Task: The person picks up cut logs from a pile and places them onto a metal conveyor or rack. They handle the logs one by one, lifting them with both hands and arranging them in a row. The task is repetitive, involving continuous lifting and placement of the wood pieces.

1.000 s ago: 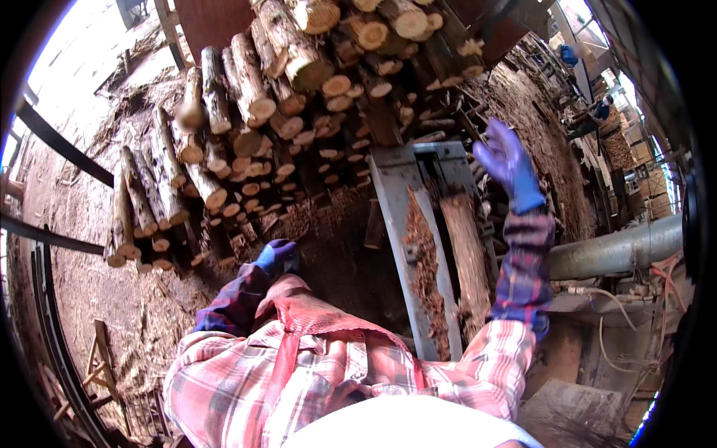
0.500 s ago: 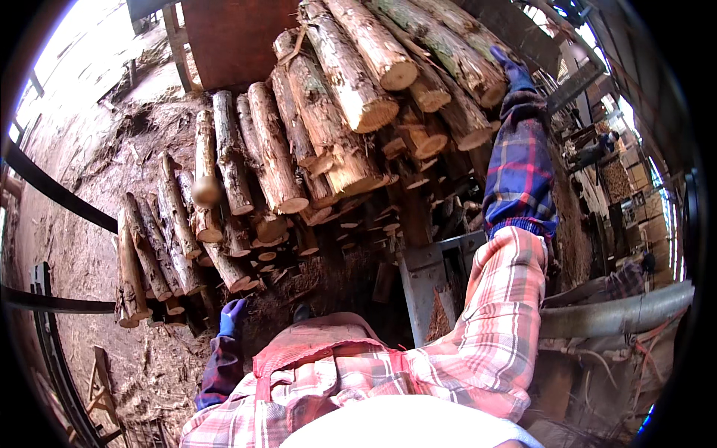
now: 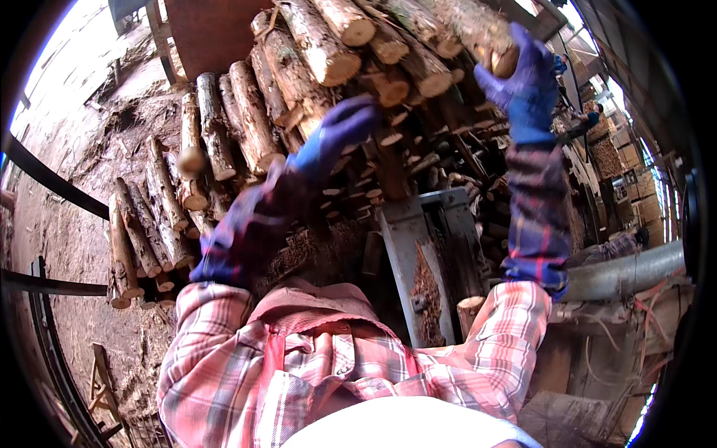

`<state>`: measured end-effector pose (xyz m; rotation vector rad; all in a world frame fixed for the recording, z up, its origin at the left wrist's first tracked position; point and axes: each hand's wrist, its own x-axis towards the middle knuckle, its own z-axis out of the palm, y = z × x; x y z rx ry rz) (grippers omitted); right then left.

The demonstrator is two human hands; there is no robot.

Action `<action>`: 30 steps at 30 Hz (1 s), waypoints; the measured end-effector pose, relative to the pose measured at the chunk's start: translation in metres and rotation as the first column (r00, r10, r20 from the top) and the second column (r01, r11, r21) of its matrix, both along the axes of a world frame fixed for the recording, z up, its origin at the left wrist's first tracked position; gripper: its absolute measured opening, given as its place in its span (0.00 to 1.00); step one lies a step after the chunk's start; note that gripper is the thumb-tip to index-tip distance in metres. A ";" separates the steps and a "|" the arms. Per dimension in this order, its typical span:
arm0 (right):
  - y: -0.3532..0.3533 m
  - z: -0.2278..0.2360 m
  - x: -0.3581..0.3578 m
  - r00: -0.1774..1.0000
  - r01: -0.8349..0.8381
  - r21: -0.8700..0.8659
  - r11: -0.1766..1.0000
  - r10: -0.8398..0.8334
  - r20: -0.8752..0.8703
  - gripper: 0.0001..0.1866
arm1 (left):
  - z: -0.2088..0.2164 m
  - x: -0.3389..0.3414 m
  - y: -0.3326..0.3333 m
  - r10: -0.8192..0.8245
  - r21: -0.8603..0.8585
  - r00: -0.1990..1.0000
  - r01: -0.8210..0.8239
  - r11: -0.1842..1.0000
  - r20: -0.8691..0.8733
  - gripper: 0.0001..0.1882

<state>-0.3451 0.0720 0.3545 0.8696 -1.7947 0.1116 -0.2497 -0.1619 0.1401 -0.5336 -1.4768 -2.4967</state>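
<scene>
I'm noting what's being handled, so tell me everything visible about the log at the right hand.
The log looks like rough, pale brown wood, thick and roughly round. It slants down to the right at the right side of the pile; the picture's top edge cuts off its far end. The gloved right hand cups its near end, partly hiding it.

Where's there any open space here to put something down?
The brown ground at lower left, between the log pile, the wooden frame and the left sleeve, has room, though debris-strewn. The log pile is crowded around the left hand and right hand; bark scraps litter the grey metal machine.
</scene>
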 end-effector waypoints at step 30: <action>0.288 -0.242 0.329 -0.148 0.268 -0.963 -0.005 0.988 -0.046 0.53 | 0.006 0.180 0.316 -0.102 -0.260 0.969 0.042 0.965 -0.224 0.28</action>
